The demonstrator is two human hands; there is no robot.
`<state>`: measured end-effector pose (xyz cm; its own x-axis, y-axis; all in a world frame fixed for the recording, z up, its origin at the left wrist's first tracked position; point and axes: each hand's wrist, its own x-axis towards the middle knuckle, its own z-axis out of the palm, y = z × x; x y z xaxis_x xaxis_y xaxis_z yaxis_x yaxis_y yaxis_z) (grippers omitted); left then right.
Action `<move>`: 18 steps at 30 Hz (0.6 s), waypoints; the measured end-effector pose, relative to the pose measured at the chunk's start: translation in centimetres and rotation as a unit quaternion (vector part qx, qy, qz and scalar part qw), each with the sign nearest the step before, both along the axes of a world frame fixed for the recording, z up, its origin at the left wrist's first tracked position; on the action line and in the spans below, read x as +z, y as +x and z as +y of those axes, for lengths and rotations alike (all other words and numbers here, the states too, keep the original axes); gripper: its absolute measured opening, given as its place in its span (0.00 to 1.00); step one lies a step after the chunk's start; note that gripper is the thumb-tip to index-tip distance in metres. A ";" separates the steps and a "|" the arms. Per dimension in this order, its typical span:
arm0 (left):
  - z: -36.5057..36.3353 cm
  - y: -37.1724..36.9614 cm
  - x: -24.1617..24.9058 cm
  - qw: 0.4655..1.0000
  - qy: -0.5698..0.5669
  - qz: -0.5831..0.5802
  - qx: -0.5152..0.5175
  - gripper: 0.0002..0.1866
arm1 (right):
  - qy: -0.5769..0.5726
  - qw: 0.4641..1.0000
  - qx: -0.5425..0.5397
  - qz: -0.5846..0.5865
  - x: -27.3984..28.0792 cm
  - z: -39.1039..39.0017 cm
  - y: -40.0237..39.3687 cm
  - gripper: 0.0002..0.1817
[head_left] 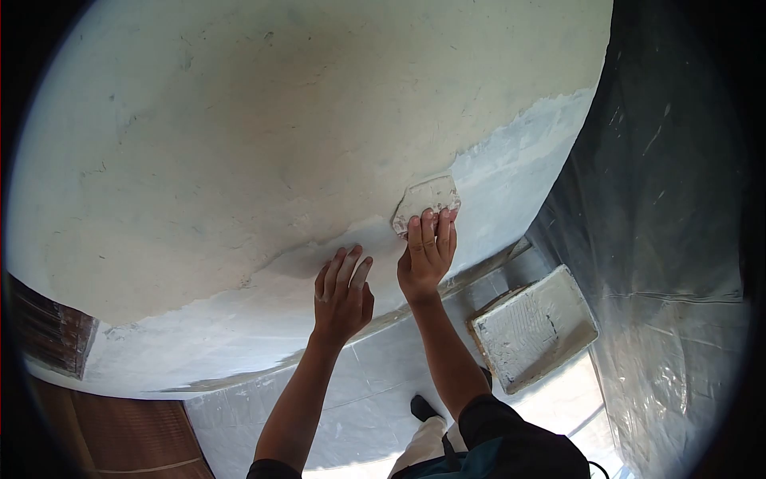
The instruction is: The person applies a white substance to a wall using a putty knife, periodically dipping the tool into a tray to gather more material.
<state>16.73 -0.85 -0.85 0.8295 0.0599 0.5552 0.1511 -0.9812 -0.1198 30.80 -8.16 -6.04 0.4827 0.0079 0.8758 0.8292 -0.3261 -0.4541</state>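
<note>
My right hand (428, 259) holds a flat, plaster-caked pad (431, 198) with uneven edges against the wall (263, 144), fingers laid over its lower part. The pad sits where the beige upper coat meets the whiter band (511, 184) below. To the left, my left hand (345, 291) is open at the wall with its fingers stretched upward, whitish residue on them and nothing held. Its fingertips lie right by the ragged lower edge of the beige coat. Fine scratches and small dark marks show across the beige surface.
A plaster-smeared paint tray (536, 329) stands on the covered floor (359, 399) at lower right. Clear plastic sheeting (654, 239) hangs along the right side. Brown wooden panels (136, 431) are at lower left. My foot (423, 408) shows below.
</note>
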 end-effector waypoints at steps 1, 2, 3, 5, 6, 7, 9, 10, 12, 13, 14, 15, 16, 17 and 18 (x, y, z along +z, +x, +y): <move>0.2 -0.1 -0.2 1.000 -0.003 0.007 -0.002 0.28 | 0.004 1.000 -0.015 -0.005 -0.3 0.3 -0.1 0.24; 0.3 0.0 -0.5 1.000 0.002 -0.003 -0.006 0.28 | 0.009 1.000 -0.021 -0.008 -0.6 0.6 0.0 0.24; 0.4 0.1 -0.7 1.000 0.007 -0.012 -0.008 0.27 | 0.007 1.000 -0.022 -0.003 -1.0 0.7 -0.1 0.24; 0.6 0.2 -1.4 1.000 0.010 -0.015 -0.008 0.27 | -0.003 0.999 -0.041 -0.008 -1.4 0.7 -0.1 0.24; 0.7 0.3 -1.7 1.000 0.016 -0.021 -0.006 0.26 | -0.005 0.999 -0.042 -0.005 -1.4 0.8 -0.1 0.24; 0.8 0.4 -2.0 1.000 0.013 -0.018 -0.007 0.26 | -0.002 0.999 -0.046 -0.004 -1.3 0.8 -0.2 0.24; 0.9 0.6 -2.6 0.999 0.033 -0.036 -0.006 0.26 | -0.003 0.999 -0.049 -0.002 -1.5 0.8 -0.3 0.24; 0.8 0.6 -2.8 0.999 0.032 -0.035 -0.005 0.26 | -0.001 0.999 -0.053 0.001 -1.6 0.9 -0.3 0.23; 0.6 0.8 -3.2 0.999 0.030 -0.030 0.017 0.26 | 0.002 0.998 -0.056 0.002 -1.8 0.8 -0.5 0.23; 0.6 0.8 -3.2 0.999 0.030 -0.031 0.017 0.26 | -0.005 0.998 -0.054 0.008 -2.2 0.6 -0.7 0.23; 0.5 0.9 -3.2 0.999 0.032 -0.027 0.023 0.26 | -0.013 0.998 -0.053 0.012 -2.5 0.3 -1.0 0.23; 0.4 0.9 -3.2 0.999 0.033 -0.025 0.030 0.26 | -0.014 0.998 -0.054 0.009 -2.7 -0.4 -1.5 0.23; 0.4 1.0 -3.3 0.999 0.032 -0.029 0.030 0.26 | -0.041 0.998 -0.041 0.031 -2.9 -1.4 -2.1 0.22; 0.4 1.0 -3.4 0.999 0.021 -0.037 0.032 0.27 | -0.070 0.996 -0.028 0.051 -3.0 -2.6 -2.7 0.22; 0.3 1.1 -3.6 0.998 0.008 -0.046 0.035 0.29 | -0.105 0.993 -0.034 0.052 -1.9 -4.3 -3.2 0.20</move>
